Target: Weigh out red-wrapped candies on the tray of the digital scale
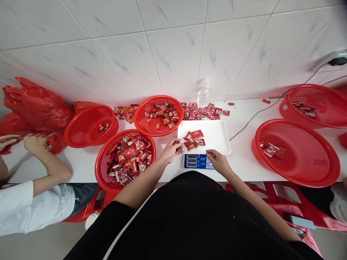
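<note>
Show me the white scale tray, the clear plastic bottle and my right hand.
White scale tray [216, 138], head view: bare right half of its surface.
Clear plastic bottle [203, 96], head view: middle of its body.
Right hand [219, 162], head view: back of the hand.

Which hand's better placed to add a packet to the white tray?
Left, probably: the left hand seems to hold a small packet at the left edge of the white tray, near the packets on it. The right hand is by the blue panel, no packet visible in it.
</note>
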### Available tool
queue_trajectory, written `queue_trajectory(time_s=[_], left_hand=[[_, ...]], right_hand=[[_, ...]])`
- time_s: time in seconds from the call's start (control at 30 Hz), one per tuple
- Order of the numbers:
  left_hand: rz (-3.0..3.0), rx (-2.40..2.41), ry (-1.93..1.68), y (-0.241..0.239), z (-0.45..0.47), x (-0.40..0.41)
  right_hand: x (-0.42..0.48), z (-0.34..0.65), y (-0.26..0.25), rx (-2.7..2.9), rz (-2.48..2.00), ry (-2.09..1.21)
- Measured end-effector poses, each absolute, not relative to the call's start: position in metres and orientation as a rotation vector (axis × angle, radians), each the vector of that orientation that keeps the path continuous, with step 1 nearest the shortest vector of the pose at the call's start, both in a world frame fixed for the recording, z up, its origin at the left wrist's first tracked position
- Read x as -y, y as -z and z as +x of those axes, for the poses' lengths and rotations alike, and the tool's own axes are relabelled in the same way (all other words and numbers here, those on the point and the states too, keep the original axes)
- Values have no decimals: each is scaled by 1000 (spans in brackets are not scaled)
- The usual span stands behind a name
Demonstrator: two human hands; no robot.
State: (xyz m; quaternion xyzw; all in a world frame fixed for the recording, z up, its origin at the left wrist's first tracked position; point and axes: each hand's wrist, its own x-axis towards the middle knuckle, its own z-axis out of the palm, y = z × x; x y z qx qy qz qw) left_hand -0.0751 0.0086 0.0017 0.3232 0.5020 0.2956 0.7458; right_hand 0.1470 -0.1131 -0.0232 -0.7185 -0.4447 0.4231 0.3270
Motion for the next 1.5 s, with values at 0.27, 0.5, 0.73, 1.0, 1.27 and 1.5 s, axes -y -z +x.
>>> queue_trajectory(time_s=[0.27,0.5,0.73,1.0,1.27,1.5], left_hand=[[588,-987,-709,-17,-40,-28],[506,-923,-769,-26,-40,-35],[782,-1072,-556,-7,-76,0],[1042,-861,-139,-14,-67,42],[1085,-889,-128,-16,-51,53],[1380,-1107,-403,-12,-63,22]], right_hand=[[114,146,25,1154,-1855,-1117],[113,147,25,1117,-1826,-1129],[114,146,22,1090,-1836,-1183],[109,125,14,1303,-1565,-1525],[114,123,12,1159,-1489,-1650],[122,155,8,577,-1361,-1622]])
